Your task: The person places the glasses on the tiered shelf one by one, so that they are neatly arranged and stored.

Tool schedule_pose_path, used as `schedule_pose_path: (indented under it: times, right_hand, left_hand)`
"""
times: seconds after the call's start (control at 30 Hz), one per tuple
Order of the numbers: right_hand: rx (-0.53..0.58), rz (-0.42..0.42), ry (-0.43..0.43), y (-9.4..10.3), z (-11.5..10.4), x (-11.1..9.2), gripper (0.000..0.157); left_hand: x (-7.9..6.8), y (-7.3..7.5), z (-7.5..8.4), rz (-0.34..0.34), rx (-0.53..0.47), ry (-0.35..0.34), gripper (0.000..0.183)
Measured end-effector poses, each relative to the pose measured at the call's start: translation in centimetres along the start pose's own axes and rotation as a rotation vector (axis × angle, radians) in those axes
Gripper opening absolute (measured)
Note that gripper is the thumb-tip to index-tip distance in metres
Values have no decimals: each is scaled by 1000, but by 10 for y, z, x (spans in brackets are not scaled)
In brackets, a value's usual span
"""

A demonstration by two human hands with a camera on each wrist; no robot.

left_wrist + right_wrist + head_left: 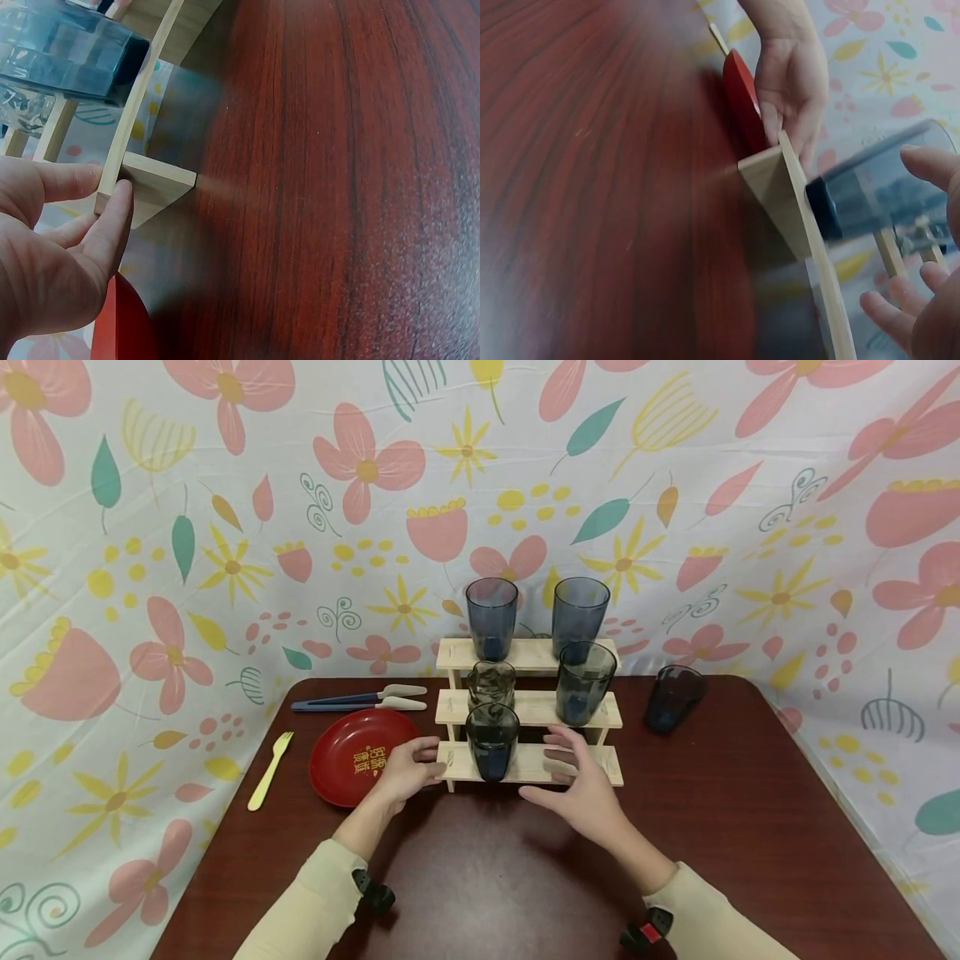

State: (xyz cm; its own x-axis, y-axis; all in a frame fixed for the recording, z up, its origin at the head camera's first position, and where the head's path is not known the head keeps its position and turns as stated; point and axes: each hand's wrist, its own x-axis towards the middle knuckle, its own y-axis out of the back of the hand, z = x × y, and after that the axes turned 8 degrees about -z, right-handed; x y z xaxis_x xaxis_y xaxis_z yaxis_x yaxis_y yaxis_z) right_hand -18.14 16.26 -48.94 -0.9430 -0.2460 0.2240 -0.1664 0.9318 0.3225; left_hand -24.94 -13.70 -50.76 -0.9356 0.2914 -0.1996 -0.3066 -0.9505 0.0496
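A three-tier wooden rack (540,764) stands on the table. My left hand (408,770) pinches the left end of its lowest board, fingers above and below the board's edge in the left wrist view. On that board, towards the left, stands a dark tinted glass (492,743). My right hand (585,789) is to the right of this glass with fingers spread, apart from it and holding nothing. The middle board bears a small patterned glass (491,681) and a grey tinted glass (585,685). Two bluish glasses, a left one (492,618) and a right one (580,614), occupy the top board.
Left of the rack lies a red plate (337,760) with gold characters, close to my left hand. Behind it are blue-and-grey utensils (360,702); a yellow fork (270,772) lies farther left. Another dark glass (673,697) is on the table (750,827) right of the rack.
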Motion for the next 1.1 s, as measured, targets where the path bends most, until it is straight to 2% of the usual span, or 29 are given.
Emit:
schedule_pose_path:
  times: [0.13, 0.27, 0.37, 0.5, 0.67, 0.9, 1.1]
  right_hand:
    - [-27, 100, 54, 21, 11, -14, 95]
    - [-101, 239, 49, 49, 22, -24, 90]
    - [-147, 348, 7, 73, 32, -26, 84]
    - [-135, 483, -72, 104, 43, -24, 80]
    - [-124, 598, -166, 137, 51, -19, 79]
    - [-98, 643, -241, 164, 59, -4, 83]
    - [-122, 581, -337, 178, 74, 18, 97]
  left_hand:
    - [0, 0, 0, -1, 7, -4, 54]
    - [0, 1, 0, 3, 9, 1, 54]
    - [0, 1, -1, 6, 14, 2, 55]
    - [0, 2, -2, 7, 19, 2, 55]
    - [1, 2, -2, 5, 26, 3, 54]
    - [3, 1, -1, -3, 31, 2, 54]
    - [2, 2, -2, -3, 23, 3, 53]
